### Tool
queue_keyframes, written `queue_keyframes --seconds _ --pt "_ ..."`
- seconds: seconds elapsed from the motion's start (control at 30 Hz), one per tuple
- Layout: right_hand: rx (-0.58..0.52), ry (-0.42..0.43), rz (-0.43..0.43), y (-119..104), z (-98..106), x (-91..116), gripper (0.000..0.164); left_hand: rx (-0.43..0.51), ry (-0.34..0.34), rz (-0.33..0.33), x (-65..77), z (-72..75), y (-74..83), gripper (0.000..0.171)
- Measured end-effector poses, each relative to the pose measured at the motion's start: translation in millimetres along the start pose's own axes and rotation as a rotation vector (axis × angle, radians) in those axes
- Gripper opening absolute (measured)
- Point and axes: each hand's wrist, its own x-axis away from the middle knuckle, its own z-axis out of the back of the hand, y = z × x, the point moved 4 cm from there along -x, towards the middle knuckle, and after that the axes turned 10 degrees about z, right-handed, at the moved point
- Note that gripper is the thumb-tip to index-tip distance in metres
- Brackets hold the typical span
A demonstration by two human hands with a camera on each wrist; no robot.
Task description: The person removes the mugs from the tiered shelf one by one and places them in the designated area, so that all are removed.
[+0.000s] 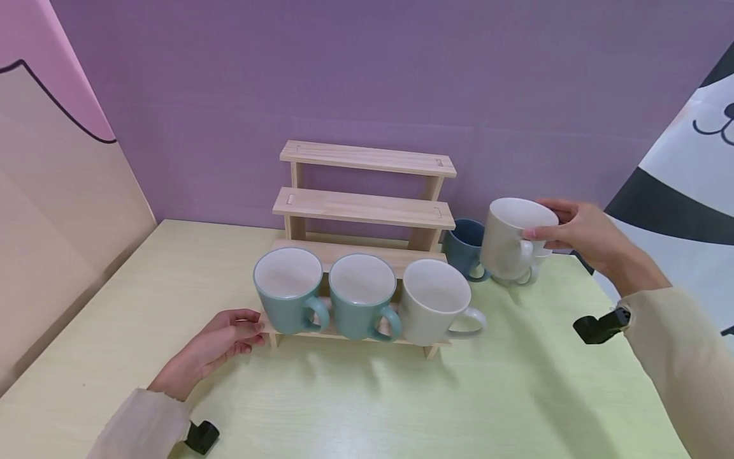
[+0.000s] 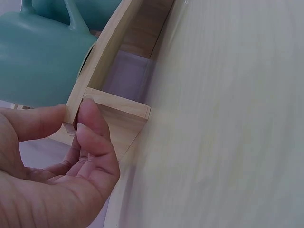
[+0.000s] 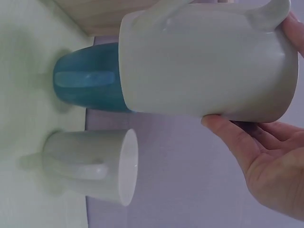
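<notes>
My right hand (image 1: 590, 239) grips a white mug (image 1: 497, 245) near its rim, and this mug hangs raised above the table at the right. In the right wrist view it is lifted off the surface, its base overlapping a dark blue mug (image 3: 90, 90). Another white mug (image 3: 90, 145) stands beside the blue one, mostly hidden behind the held mug in the head view. My left hand (image 1: 220, 341) pinches the left end of the lowest step of a wooden tiered stand (image 1: 364, 207). On that step sit two teal mugs (image 1: 287, 312) and one white mug (image 1: 427, 312), handles toward the right.
The stand's upper steps (image 1: 367, 158) rise toward a purple backdrop (image 1: 367, 70). A pale wooden table (image 1: 344, 408) lies under everything. Printed panels (image 1: 682, 191) flank both sides.
</notes>
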Motion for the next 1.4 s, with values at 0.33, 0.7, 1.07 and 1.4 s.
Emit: queue_keyframes --seconds 0.33,0.7,1.07,1.4 --pt "-0.032 0.025 0.023 20 0 13 0.063 0.002 -0.014 -0.008 0.1 1.3 0.0 0.019" --pt "-0.061 0.054 0.031 44 -2 27 0.061 0.021 -0.015 -0.003 0.3 1.6 -0.4 0.018" --pt "-0.071 0.079 0.042 64 -2 39 0.05 0.02 -0.039 -0.012 0.1 1.5 -0.3 0.018" --pt "-0.07 0.081 0.031 79 -9 49 0.056 0.013 -0.034 -0.007 -0.2 1.6 -0.8 0.019"
